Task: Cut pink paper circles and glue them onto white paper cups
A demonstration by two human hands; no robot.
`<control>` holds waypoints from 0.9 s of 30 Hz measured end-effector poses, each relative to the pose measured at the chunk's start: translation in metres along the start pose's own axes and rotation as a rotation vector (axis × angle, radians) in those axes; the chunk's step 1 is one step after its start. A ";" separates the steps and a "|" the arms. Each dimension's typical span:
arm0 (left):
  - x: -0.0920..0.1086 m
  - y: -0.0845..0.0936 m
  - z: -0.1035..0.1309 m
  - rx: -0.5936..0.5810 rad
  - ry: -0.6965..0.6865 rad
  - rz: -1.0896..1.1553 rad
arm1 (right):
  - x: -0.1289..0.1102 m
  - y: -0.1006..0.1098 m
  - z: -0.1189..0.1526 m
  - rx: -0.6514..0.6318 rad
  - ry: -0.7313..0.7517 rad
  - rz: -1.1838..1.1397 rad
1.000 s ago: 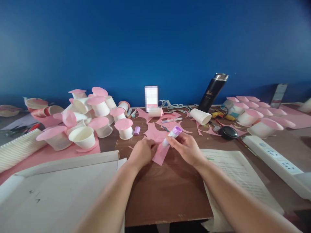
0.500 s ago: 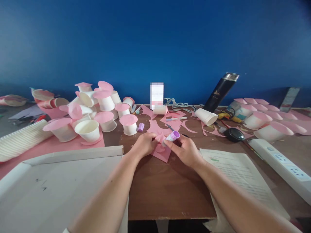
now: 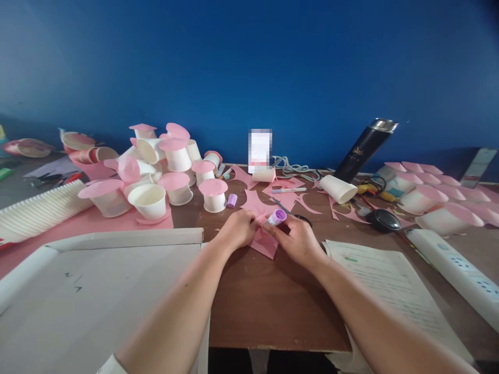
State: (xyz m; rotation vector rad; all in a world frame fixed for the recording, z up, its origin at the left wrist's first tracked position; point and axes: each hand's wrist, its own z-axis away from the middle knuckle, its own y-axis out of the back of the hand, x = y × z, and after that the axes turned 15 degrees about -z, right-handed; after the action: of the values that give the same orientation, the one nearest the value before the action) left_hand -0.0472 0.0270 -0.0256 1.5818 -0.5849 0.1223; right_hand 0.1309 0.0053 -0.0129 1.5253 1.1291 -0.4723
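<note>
At the middle of the table, my left hand is closed on a piece of pink paper. My right hand grips a purple-and-white glue stick, its purple base pointing up and away and its lower end against the pink paper. A flat pink sheet lies beneath both hands. The purple cap lies beyond my left hand. Past my right hand is a pair of scissors, partly hidden.
White paper cups with pink discs crowd the left; more stand at right. A stack of cups and a white box lid lie left. A black flask, a tipped cup, printed sheets and a power strip are right.
The view has shifted slightly, so things on the table appear further right. Both hands stay close together, still holding the pink paper and the glue stick, which has tilted slightly.
</note>
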 end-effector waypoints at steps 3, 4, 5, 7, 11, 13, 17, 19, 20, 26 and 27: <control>0.001 0.002 0.001 -0.010 0.005 0.002 | 0.001 -0.001 -0.002 -0.021 0.006 0.077; 0.002 0.003 0.001 -0.020 0.006 0.009 | 0.001 -0.001 -0.002 -0.027 0.002 0.107; 0.003 0.004 0.001 -0.031 0.007 0.018 | 0.000 -0.001 -0.003 -0.033 -0.003 0.139; 0.005 0.006 0.002 -0.050 0.019 0.035 | 0.000 -0.002 -0.005 -0.048 -0.001 0.201; 0.007 0.006 0.002 -0.059 0.072 0.040 | -0.004 -0.003 -0.007 -0.089 0.046 0.300; 0.008 0.005 0.002 -0.054 0.074 0.046 | -0.005 -0.002 -0.007 -0.103 0.067 0.334; 0.008 0.004 0.002 -0.035 0.071 0.028 | -0.009 -0.001 -0.005 -0.126 0.108 0.400; 0.008 0.004 0.001 -0.027 0.072 -0.001 | -0.011 -0.001 -0.003 -0.129 0.114 0.438; 0.008 0.004 0.001 -0.025 0.072 -0.014 | -0.012 0.000 -0.002 -0.131 0.115 0.450; 0.007 0.002 0.001 -0.003 0.066 -0.033 | -0.012 0.010 0.006 -0.038 0.126 0.373; 0.006 0.001 0.001 -0.005 0.075 -0.032 | -0.012 0.013 0.007 0.019 0.131 0.323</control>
State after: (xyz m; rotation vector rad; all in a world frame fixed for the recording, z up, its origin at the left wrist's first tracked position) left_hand -0.0425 0.0242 -0.0223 1.5742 -0.5006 0.1550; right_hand 0.1382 -0.0048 0.0011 1.7364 0.9539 -0.1655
